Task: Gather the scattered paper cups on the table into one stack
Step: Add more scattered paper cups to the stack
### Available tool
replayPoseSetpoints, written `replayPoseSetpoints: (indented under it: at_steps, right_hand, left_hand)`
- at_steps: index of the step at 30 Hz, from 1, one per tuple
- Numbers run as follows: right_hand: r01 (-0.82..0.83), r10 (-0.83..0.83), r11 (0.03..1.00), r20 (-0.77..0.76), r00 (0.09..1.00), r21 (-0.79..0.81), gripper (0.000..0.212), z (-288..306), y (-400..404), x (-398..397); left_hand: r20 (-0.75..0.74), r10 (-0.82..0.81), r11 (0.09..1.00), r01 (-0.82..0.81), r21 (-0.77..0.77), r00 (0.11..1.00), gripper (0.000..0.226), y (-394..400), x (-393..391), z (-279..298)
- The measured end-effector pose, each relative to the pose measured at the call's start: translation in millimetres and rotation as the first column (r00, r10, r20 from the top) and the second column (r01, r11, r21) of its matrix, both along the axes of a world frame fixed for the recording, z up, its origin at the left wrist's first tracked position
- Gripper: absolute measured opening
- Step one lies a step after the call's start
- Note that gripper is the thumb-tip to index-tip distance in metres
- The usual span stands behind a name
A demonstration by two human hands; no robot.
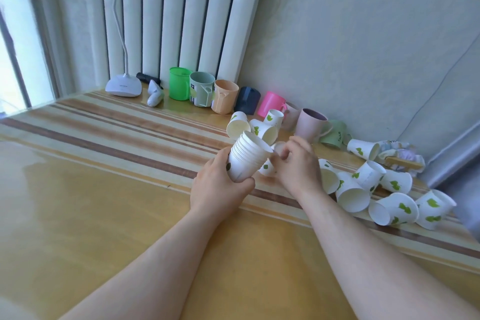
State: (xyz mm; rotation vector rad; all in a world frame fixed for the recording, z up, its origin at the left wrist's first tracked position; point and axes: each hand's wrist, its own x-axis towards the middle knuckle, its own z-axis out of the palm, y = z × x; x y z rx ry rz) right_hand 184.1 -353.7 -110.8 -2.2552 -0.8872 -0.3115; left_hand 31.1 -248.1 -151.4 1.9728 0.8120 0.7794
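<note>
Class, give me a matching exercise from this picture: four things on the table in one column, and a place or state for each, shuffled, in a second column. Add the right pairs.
Things
1. stack of paper cups
2. desk lamp
3. bright green mug
4. pink mug

Places or states
A. lying on its side by the wall
B. gripped in the left hand
C. upright, first in the mug row
D. far corner, near the window

Pairs: 1-B, 2-D, 3-C, 4-A

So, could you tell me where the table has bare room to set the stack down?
Free: the plain yellow tabletop left of the left hand and towards the white desk lamp. Crowded: the right edge, with scattered leaf-print paper cups, and the plastic mugs by the wall.
</note>
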Motion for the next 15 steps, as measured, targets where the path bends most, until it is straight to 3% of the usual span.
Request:
replayPoseSetpoints:
  at_steps: [2,4,8,12,14,15]
  right_hand:
    - [0.043,-0.044,0.997,0.018,0.999,0.062,0.038,-1,-7,-2]
    - [0.083,-0.08,0.995,-0.038,0.996,0.06,0.032,-1,-16,-5]
    - [-0.004,-0.031,0.979,-0.166,0.986,-0.203,0.08,-3,-37,-13]
    - [-0.059,-0.043,0.918,-0.245,0.969,-0.393,0.084,-10,-49,-22]
    - [-0.025,-0.073,0.959,-0.334,0.94,-0.281,0.076,-10,-53,-22]
    - [0.01,-0.063,0.992,-0.417,0.907,-0.129,0.066,-10,-54,-22]
  left_hand:
    - [-0.014,-0.001,1.0,0.001,0.009,1.0,0.063,-1,0,1]
    - [-0.025,-0.002,1.0,0.002,0.01,1.0,0.06,-1,1,1]
    - [-0.036,-0.011,1.0,0.012,0.009,0.999,0.054,-2,0,2]
    - [-0.04,-0.028,0.999,0.029,0.025,0.999,0.059,-3,-1,3]
    - [-0.037,-0.035,0.999,0.036,0.032,0.999,0.061,-4,-2,3]
    - [-0.035,-0.037,0.999,0.038,0.033,0.999,0.062,-4,-3,3]
